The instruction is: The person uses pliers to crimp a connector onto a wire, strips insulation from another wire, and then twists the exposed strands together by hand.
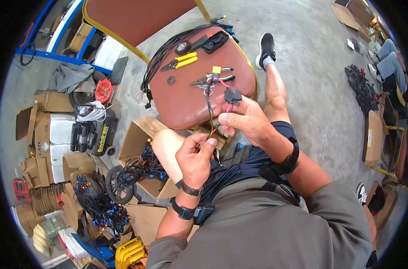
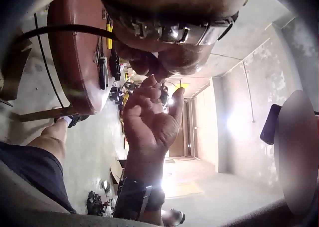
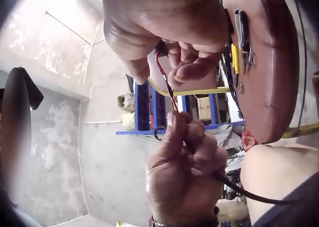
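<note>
Okay, head: left hand (image 1: 195,157) pinches wires (image 1: 209,104), right hand (image 1: 243,119) grips black connector (image 1: 233,96), wires partly blocking pliers (image 1: 198,83) on brown seat (image 1: 181,105); yellow lettering on black case (image 1: 104,134), unclear | left wrist: hands hide wires, grip can't tell | right wrist: left fingertips clamped on wires.

From where I stand, one camera sits on the person's head, looking down over both hands and the chair seat (image 1: 204,101), while two wrist cameras look close along the hands from opposite sides, sharing that red-brown seat's edge and reaching to the pale walls (image 2: 254,97).
</note>
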The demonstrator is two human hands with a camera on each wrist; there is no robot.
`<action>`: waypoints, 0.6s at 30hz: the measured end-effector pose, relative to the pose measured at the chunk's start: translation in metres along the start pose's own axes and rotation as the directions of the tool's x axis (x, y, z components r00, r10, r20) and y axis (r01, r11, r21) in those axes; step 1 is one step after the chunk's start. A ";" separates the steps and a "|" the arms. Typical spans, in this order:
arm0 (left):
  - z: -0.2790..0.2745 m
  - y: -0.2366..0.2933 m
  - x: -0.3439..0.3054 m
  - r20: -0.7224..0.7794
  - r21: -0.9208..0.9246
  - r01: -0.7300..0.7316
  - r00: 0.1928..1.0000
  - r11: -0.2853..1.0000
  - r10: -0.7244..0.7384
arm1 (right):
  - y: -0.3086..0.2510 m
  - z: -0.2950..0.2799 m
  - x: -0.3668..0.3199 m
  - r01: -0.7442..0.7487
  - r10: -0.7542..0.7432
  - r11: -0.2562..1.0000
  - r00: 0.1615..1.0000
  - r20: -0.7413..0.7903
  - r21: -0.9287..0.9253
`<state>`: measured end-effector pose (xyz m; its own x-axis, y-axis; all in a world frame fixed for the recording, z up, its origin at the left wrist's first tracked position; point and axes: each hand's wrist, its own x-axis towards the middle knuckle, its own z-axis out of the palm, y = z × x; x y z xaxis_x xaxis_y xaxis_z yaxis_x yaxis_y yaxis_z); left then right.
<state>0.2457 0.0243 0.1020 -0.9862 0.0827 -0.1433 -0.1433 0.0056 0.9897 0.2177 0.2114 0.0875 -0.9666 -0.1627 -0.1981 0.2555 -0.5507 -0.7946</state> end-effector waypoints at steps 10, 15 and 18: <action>-0.004 -0.008 0.003 0.066 -0.037 0.018 0.998 0.999 -0.016 | -0.001 0.006 0.001 0.004 0.003 0.994 0.998 -0.061 0.111; -0.013 -0.008 0.010 0.244 -0.150 0.172 0.961 0.974 -0.132 | 0.002 0.010 0.003 0.058 -0.049 0.993 0.995 -0.084 0.098; -0.010 -0.004 0.016 0.190 -0.022 0.044 0.981 0.999 -0.039 | 0.002 0.006 0.005 0.058 -0.057 0.998 0.997 -0.049 0.019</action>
<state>0.2299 0.0155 0.0961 -0.9463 0.2699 -0.1777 -0.1880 -0.0127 0.9821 0.2129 0.2043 0.0888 -0.9795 -0.0906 -0.1801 0.1991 -0.5747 -0.7938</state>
